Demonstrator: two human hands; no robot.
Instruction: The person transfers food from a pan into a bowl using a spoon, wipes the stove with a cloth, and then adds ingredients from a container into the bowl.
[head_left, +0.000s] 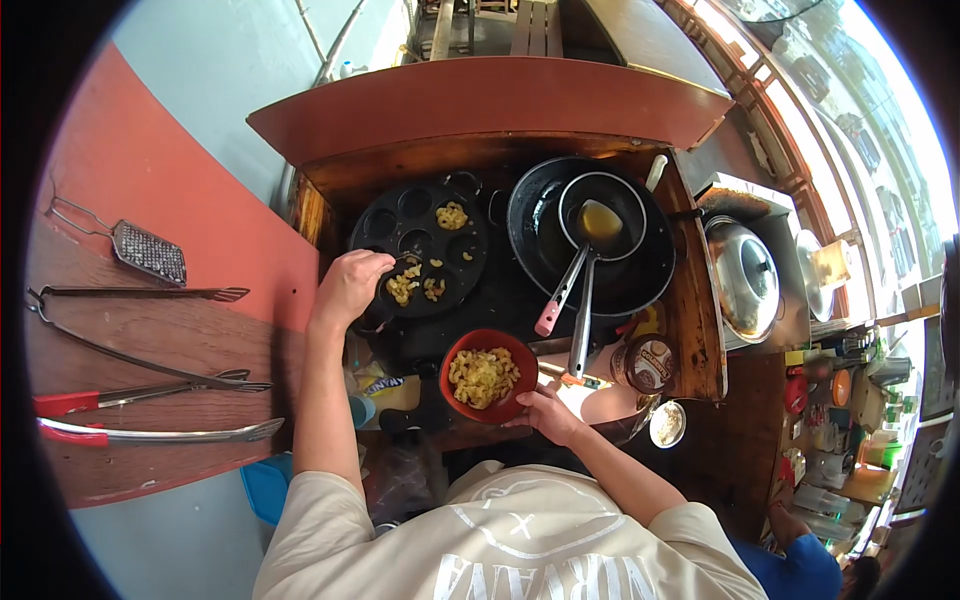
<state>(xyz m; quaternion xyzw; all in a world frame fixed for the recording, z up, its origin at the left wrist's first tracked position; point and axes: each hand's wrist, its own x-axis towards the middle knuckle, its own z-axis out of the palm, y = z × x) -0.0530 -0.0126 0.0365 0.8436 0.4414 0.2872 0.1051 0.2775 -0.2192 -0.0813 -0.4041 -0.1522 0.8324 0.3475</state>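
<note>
A round black pan with several wells (420, 245) sits on the stove. Yellow food pieces lie in three of its wells. My left hand (350, 287) hovers over the pan's near-left well, fingertips bunched on a pinch of yellow pieces (402, 288). My right hand (547, 412) grips the near rim of a red bowl (462, 398) filled with the same yellow pieces (484, 376). It holds the bowl just in front of the pan.
A large black wok (640, 275) to the right holds a small pan of yellowish liquid (601, 222) and two long handles. Further right is a metal lidded pot (745, 278). Tongs (150, 382) and a grater (150, 251) rest on the wooden board at left. A jar (648, 362) stands near the bowl.
</note>
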